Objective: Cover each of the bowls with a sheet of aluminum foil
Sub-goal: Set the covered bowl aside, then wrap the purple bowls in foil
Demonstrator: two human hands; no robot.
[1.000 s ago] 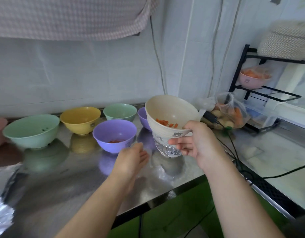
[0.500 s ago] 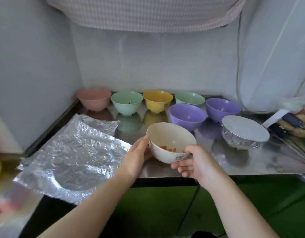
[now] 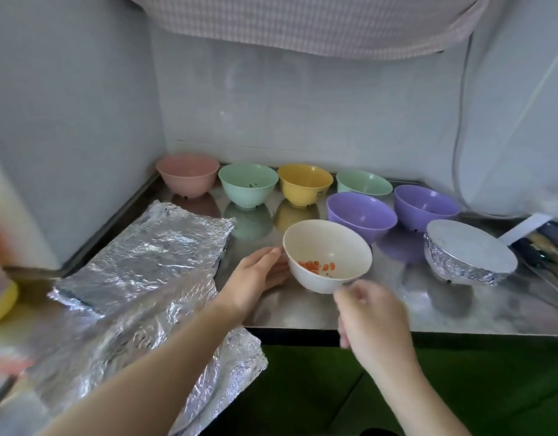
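Right hand [image 3: 370, 319] blurred, loosely curled just below cream bowl [image 3: 328, 256]; grip on rim unclear. Left hand [image 3: 255, 278] fingers straight, touching bowl's left side. Bowl tilted above bench [image 3: 397, 306]. Foil sheets [image 3: 139, 262] left of left hand. Foil-covered bowl [image 3: 469, 256] right, beyond right hand. Six coloured bowls beyond.

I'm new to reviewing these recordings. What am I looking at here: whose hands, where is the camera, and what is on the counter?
No machine here: a person wears a camera on the head, looking down at their own two hands. The left hand touches the side of a white bowl holding a few orange bits; whether it grips is unclear. The right hand is blurred just below the bowl. On the steel counter stand six uncovered coloured bowls and one foil-covered bowl. Loose foil sheets lie to the left.
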